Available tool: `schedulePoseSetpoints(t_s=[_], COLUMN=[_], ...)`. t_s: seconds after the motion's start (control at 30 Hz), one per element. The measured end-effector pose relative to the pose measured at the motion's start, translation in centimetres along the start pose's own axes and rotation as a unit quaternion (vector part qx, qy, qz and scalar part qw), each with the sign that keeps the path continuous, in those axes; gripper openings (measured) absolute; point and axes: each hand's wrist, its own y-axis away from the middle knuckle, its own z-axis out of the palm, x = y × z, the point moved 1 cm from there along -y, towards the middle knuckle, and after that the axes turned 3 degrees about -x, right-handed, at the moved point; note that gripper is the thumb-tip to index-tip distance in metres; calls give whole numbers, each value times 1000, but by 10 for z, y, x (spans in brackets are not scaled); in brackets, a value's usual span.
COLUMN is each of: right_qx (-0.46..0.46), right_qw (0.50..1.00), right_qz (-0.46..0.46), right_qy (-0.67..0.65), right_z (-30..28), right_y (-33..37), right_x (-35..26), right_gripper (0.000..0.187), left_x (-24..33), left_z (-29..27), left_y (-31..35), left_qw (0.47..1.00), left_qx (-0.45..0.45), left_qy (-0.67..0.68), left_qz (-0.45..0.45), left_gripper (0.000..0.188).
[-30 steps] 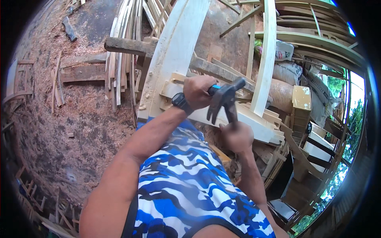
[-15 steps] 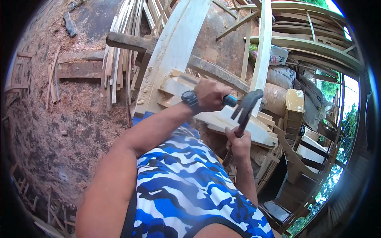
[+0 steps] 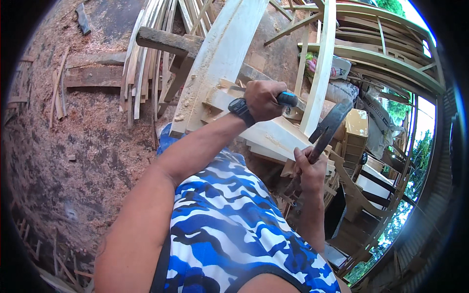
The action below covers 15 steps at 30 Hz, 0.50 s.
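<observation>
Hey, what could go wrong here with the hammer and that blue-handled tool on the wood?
The hammer is raised close to the left hand, which is wrapped around the blue-handled tool; a stray blow might hit the knuckles. The right hand is bare too, so chips from the pale wood frame could nick skin. The frame rests on stacked offcuts and may shift under a strike.

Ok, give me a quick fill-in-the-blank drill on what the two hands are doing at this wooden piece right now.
1. The left hand grips a tool with a ____ handle, most likely a chisel.
2. The right hand holds a ____ by its handle, the head raised above that hand.
3. On the left wrist sits a dark ____.
4. The chisel lies over a pale ____ workpiece.

Missing words: blue; hammer; watch; wooden
</observation>
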Motion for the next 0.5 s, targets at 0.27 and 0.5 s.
schedulePoseSetpoints(t_s=[0.27,0.5], right_qx=[-9,-24], right_qw=[999,996], right_qz=[-38,-55], right_qy=[27,73], right_z=[-1,-1], right_y=[-12,-21], right_x=[-15,-30], right_gripper=[30,27], left_x=[-2,-4], left_z=[-8,-12], left_y=[-5,-9], left_qw=[1000,998], left_qx=[0,24], left_qy=[2,15], left_qz=[-29,-57], left_gripper=[16,13])
